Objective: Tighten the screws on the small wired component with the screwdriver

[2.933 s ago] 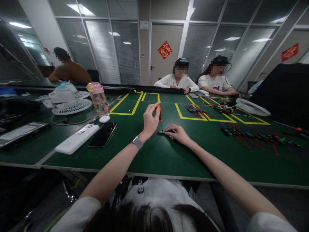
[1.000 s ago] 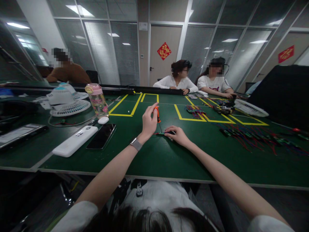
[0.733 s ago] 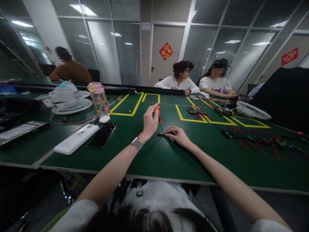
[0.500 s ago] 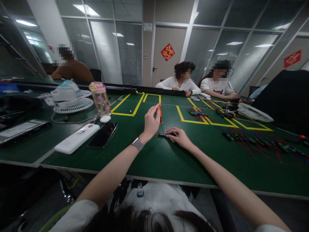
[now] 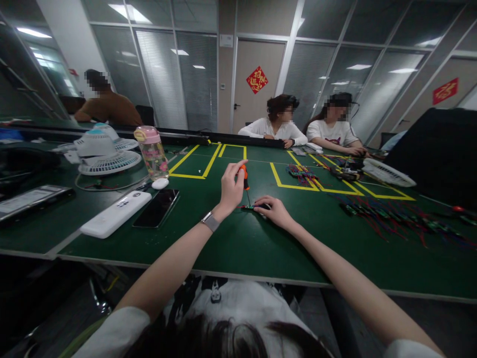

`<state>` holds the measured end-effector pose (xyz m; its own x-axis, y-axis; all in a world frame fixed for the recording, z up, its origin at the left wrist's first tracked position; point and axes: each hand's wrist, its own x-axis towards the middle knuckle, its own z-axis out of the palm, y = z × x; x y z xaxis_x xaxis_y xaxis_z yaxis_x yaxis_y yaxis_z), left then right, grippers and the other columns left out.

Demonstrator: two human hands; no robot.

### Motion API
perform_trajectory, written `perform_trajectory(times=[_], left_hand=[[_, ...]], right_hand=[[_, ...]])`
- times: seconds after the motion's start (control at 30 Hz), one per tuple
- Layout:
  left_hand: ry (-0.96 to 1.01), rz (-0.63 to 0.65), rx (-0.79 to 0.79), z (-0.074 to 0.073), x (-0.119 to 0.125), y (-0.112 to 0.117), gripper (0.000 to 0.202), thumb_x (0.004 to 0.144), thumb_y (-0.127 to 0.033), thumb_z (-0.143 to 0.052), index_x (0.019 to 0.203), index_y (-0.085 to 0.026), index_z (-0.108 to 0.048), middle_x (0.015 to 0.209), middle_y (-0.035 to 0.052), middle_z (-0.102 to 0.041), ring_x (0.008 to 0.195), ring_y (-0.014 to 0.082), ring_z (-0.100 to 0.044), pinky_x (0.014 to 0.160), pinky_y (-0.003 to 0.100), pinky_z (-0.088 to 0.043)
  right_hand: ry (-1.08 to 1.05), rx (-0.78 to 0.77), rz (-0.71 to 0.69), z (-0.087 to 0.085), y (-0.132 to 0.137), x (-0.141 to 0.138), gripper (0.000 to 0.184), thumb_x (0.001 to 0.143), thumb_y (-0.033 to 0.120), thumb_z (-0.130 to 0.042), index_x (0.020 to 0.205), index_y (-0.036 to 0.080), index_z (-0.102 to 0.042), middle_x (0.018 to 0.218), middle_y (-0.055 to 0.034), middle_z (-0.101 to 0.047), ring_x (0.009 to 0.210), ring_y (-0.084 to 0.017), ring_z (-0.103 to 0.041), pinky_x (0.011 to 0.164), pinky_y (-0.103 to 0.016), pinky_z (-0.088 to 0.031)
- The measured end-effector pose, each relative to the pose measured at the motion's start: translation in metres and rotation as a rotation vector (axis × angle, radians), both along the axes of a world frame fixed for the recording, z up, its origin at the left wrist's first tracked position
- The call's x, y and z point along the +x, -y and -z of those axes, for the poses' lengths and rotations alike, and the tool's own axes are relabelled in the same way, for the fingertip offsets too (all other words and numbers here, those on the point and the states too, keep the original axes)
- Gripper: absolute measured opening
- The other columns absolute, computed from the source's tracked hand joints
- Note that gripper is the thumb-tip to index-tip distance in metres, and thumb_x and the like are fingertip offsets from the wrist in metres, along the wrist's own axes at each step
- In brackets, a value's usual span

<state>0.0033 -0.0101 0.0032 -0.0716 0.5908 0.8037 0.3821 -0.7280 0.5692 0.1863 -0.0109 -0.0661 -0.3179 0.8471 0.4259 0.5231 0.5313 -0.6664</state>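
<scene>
My left hand (image 5: 231, 188) is closed around the orange and black handle of a screwdriver (image 5: 245, 180). The shaft points down, and its tip meets a small green circuit board (image 5: 247, 207) on the table. From the right, my right hand (image 5: 275, 211) pinches the board's right end and steadies it against the tabletop. A short reddish wire sticks out at the board's left end. My right fingers cover part of the board, so its far end is hidden.
Left on the green table (image 5: 231, 248) are a black phone (image 5: 156, 208), a white power bank (image 5: 116, 214), a bottle (image 5: 152, 154) and fans (image 5: 108, 161). To the right lie wired circuit boards (image 5: 395, 219) and a bundle (image 5: 301, 174) inside yellow tape. Two people sit opposite.
The screwdriver's handle has turned slightly within my left hand, its tip still on the board. My right hand keeps its hold. The whole view has shifted slightly.
</scene>
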Motion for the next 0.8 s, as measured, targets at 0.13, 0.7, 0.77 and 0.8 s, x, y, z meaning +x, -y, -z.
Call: perform_trajectory(times=[0.13, 0.7, 0.77, 0.8], left_hand=[[-0.003, 0.002, -0.005, 0.0006, -0.0012, -0.001, 0.032, 0.094, -0.017, -0.036, 0.115, -0.021, -0.06, 0.1, 0.005, -0.061, 0.089, 0.0157, -0.057, 0.08, 0.029, -0.045], [-0.012, -0.007, -0.019, 0.0003, -0.001, -0.0009, 0.031, 0.094, -0.018, -0.037, 0.115, -0.021, -0.059, 0.098, 0.005, -0.061, 0.087, 0.0155, -0.056, 0.079, 0.028, -0.045], [-0.009, -0.005, -0.021, -0.0002, -0.0008, -0.0005, 0.031, 0.094, -0.018, -0.037, 0.115, -0.021, -0.06, 0.097, 0.0051, -0.061, 0.087, 0.0155, -0.056, 0.079, 0.028, -0.045], [-0.01, -0.005, -0.022, -0.0003, -0.0008, -0.0005, 0.031, 0.094, -0.018, -0.037, 0.115, -0.021, -0.06, 0.097, 0.005, -0.061, 0.087, 0.0155, -0.056, 0.079, 0.028, -0.045]], right_hand=[[0.006, -0.005, -0.001, -0.0003, 0.0, 0.0003, 0.012, 0.076, 0.027, -0.068, 0.084, 0.02, -0.074, 0.097, -0.0081, -0.069, 0.091, -0.021, -0.064, 0.09, -0.038, -0.047], [0.001, -0.005, -0.001, -0.0002, -0.0001, 0.0003, 0.012, 0.076, 0.028, -0.068, 0.084, 0.021, -0.074, 0.097, -0.0076, -0.069, 0.091, -0.021, -0.064, 0.09, -0.038, -0.047], [0.002, -0.01, 0.004, -0.0003, 0.0, 0.0001, 0.012, 0.076, 0.028, -0.068, 0.083, 0.021, -0.074, 0.097, -0.0076, -0.069, 0.091, -0.021, -0.064, 0.09, -0.037, -0.047], [0.002, -0.011, 0.006, -0.0003, 0.0, 0.0001, 0.012, 0.076, 0.028, -0.068, 0.084, 0.021, -0.074, 0.097, -0.0076, -0.069, 0.091, -0.021, -0.064, 0.09, -0.037, -0.047]])
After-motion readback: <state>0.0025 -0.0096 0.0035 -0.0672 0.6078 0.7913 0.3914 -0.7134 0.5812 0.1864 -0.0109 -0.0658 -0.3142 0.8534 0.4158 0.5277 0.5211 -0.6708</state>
